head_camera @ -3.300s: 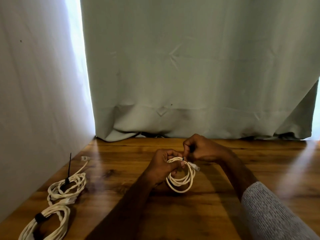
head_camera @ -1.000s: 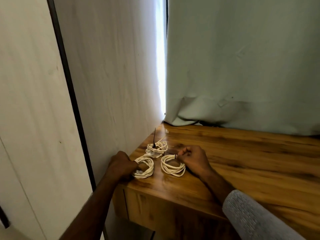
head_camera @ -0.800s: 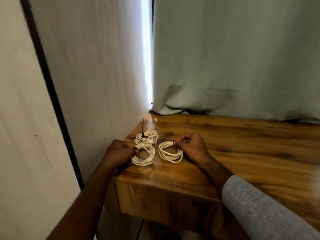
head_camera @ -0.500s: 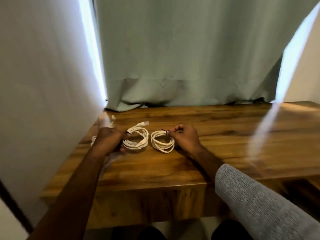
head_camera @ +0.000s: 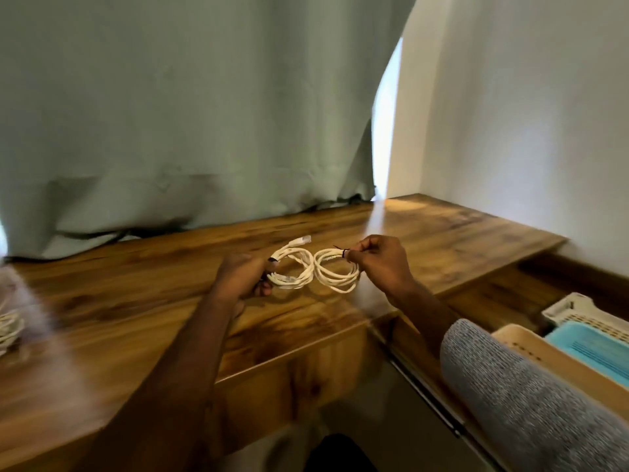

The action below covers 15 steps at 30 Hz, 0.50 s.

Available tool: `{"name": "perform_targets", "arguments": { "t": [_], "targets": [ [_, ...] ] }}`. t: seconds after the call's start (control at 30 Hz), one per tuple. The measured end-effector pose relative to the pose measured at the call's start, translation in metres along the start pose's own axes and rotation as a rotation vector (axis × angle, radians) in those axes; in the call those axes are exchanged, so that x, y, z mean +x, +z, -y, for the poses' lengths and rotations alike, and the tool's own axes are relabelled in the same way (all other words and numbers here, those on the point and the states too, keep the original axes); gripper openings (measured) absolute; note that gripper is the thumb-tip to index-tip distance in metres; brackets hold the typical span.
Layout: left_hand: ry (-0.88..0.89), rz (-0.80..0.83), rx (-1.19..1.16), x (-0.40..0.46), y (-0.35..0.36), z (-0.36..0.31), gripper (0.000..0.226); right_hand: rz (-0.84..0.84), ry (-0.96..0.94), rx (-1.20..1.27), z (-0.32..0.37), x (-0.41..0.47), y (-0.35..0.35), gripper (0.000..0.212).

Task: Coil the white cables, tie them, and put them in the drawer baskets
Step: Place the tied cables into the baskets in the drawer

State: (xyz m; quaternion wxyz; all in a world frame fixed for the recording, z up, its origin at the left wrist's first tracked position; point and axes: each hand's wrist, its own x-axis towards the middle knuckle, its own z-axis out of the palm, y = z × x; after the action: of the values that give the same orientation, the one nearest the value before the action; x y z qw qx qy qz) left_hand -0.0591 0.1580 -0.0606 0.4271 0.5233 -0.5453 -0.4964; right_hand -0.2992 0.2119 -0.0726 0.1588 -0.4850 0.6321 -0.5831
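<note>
My left hand (head_camera: 243, 275) grips a tied white cable coil (head_camera: 292, 267) at its black tie, with a plug end sticking up behind it. My right hand (head_camera: 381, 262) pinches a second white cable coil (head_camera: 335, 274) at its black tie. Both coils hang side by side just above the wooden desk (head_camera: 136, 294). At the lower right an open drawer (head_camera: 483, 301) holds baskets: a white one (head_camera: 578, 310), a blue one (head_camera: 592, 345) and a beige one (head_camera: 551, 361), partly hidden by my grey sleeve.
A third white cable coil (head_camera: 8, 330) lies blurred at the desk's far left edge. A green curtain (head_camera: 187, 114) hangs behind the desk and a white wall (head_camera: 527, 114) closes the right side. The floor shows below the desk front.
Both hands have lifted their coils off the desk and carried them rightward. The view has swung right, bringing the open drawer with its baskets into sight.
</note>
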Motion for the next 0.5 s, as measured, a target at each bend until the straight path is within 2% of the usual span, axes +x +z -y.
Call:
{"name": "perform_targets", "arguments": {
  "t": [0.2, 0.5],
  "targets": [
    [0.012, 0.147, 0.049, -0.016, 0.123, -0.017, 0.006, -0.119, 0.013, -0.077, -0.032, 0.001, -0.117, 0.011],
    [0.055, 0.410, 0.195, -0.073, 0.276, -0.016, 0.008, -0.372, 0.169, -0.170, -0.102, -0.042, -0.300, 0.013]
  ]
}}
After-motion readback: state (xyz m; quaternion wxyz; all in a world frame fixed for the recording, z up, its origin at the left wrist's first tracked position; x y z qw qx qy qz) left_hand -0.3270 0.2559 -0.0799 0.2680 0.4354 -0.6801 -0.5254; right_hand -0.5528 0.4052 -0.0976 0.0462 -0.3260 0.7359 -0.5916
